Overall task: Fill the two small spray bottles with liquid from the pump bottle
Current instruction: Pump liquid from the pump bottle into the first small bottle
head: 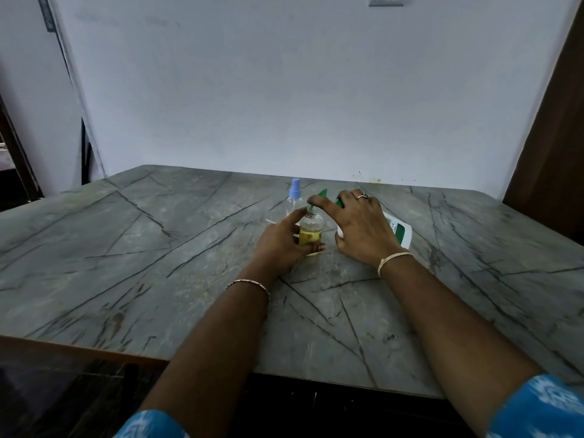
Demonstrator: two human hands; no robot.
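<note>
Filling of the first bottle. The left hand (281, 245) curls round the uncapped spray bottle (311, 230), steadying it upright on the marble-patterned table (158, 248); it appears roughly half full of yellow liquid. The right hand (363, 226) grips the tilted pump bottle (399, 230) at its head, apparently so that the green spout (323, 193) meets the open neck. The blue-capped spray bottle (294, 197) stands just behind, seemingly empty.
</note>
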